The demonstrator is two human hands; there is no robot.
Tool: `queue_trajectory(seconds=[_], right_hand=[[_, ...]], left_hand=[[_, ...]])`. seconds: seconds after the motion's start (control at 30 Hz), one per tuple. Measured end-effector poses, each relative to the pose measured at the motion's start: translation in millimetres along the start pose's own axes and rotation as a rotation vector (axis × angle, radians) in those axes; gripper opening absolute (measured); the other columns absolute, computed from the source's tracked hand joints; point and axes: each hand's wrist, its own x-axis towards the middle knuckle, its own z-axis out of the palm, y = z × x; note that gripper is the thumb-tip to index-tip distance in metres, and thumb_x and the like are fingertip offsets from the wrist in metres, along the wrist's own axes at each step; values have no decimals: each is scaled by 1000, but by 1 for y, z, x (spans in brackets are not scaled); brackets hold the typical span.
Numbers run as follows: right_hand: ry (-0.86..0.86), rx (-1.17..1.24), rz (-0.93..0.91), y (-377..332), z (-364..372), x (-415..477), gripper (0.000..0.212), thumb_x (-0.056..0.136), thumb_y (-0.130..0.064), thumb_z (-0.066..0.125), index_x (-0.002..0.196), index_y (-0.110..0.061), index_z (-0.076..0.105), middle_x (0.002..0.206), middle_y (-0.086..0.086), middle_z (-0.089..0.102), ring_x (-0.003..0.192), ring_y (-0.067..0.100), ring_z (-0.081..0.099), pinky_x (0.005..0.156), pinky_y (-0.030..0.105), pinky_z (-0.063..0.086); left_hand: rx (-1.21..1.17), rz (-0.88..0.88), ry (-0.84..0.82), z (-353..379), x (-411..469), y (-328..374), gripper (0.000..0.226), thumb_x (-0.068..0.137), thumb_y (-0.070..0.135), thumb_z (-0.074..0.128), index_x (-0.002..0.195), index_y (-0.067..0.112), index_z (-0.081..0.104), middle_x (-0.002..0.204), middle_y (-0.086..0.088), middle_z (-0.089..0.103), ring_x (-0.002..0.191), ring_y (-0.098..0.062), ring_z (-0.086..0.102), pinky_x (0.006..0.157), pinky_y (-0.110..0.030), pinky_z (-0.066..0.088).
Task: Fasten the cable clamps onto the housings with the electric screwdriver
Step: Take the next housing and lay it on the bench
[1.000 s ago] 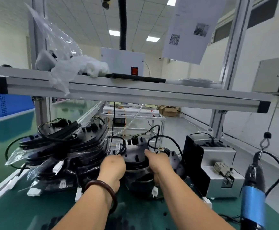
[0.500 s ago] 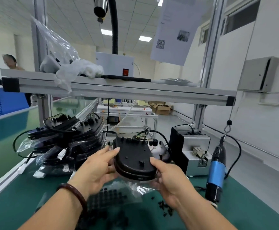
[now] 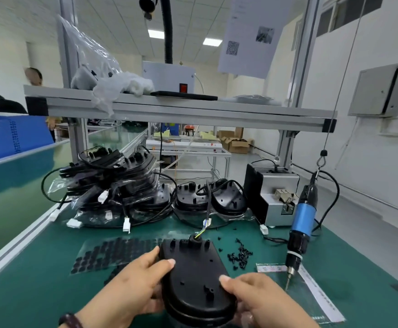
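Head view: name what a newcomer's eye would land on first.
First comes the black housing, low in the middle, gripped at its sides by the left hand and the right hand. Next is the blue electric screwdriver, hanging tip-down at the right over the green table. Behind, at the left, lies a pile of housings with tangled cables.

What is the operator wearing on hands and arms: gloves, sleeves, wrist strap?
No gloves or sleeves in view: left hand and right hand are bare. A dark bracelet sits on the left wrist; nothing shows on the right wrist.
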Motion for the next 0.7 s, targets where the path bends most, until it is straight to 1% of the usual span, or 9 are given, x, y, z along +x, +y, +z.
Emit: queue_trajectory(seconds=[0.07, 0.17, 0.23, 0.3, 0.37, 0.47, 0.57, 0.63, 0.7], right_hand=[[7, -92, -8, 2, -1, -4, 39, 83, -49, 67, 75, -12, 64, 65, -2, 58, 57, 4, 57, 59, 10, 42], [39, -229, -38, 7, -3, -4, 40, 77, -56, 69, 68, -18, 59, 62, -8, 56, 57, 0, 55, 59, 12, 40], [27, -345, -63, 9, -1, -6, 47, 71, -66, 67, 64, -20, 57, 59, -12, 55, 56, -5, 52, 59, 9, 38], [19, -416, -74, 8, -1, -8, 58, 63, -75, 64, 71, -18, 64, 63, -13, 58, 59, -7, 53, 62, 9, 39], [-53, -519, -68, 0, -7, -8, 71, 59, -86, 57, 80, -19, 69, 67, -9, 62, 61, -4, 57, 64, 12, 42], [-4, -573, -152, -27, -29, 11, 62, 71, -78, 57, 68, -17, 65, 55, -6, 59, 48, 1, 52, 52, 16, 43], [221, -390, -259, -62, -43, 60, 45, 89, -49, 60, 71, -9, 66, 62, -1, 67, 49, 6, 54, 57, 22, 50], [318, -291, -271, -83, -41, 104, 41, 93, -36, 59, 75, 0, 66, 76, 12, 72, 57, 15, 55, 60, 29, 50], [336, -307, -237, -95, -30, 143, 41, 93, -35, 58, 70, -2, 57, 72, 16, 64, 61, 21, 51, 60, 33, 47]], left_hand=[[62, -29, -32, -3, 0, -5, 57, 87, 25, 65, 138, 28, 39, 105, -4, 72, 83, -26, 72, 64, -38, 58], [210, -19, -57, -8, -3, -2, 57, 88, 28, 63, 139, 33, 40, 102, -2, 73, 91, -26, 71, 72, -39, 59], [391, 22, -48, -12, -4, -1, 66, 89, 36, 60, 146, 35, 28, 123, -3, 65, 110, -23, 63, 95, -41, 51], [680, 89, -40, -17, -6, 1, 71, 90, 47, 54, 150, 34, 19, 142, 2, 49, 125, -13, 51, 108, -33, 39], [959, 148, -14, -17, -10, 11, 71, 90, 56, 48, 150, 34, 19, 145, 6, 41, 125, -8, 47, 104, -24, 37], [1186, 226, 24, -14, -18, 34, 70, 88, 62, 45, 149, 36, 22, 140, 12, 40, 115, -4, 51, 89, -15, 40], [1059, 284, 68, -16, -9, 61, 57, 91, 52, 49, 144, 38, 31, 110, 22, 55, 88, -1, 61, 77, -14, 47], [821, 271, 64, -16, 8, 77, 46, 93, 37, 54, 138, 33, 44, 102, 13, 61, 85, -6, 64, 75, -22, 55], [690, 246, 84, -13, 29, 93, 36, 94, 26, 55, 130, 27, 53, 104, 2, 65, 91, -10, 65, 71, -24, 57]])
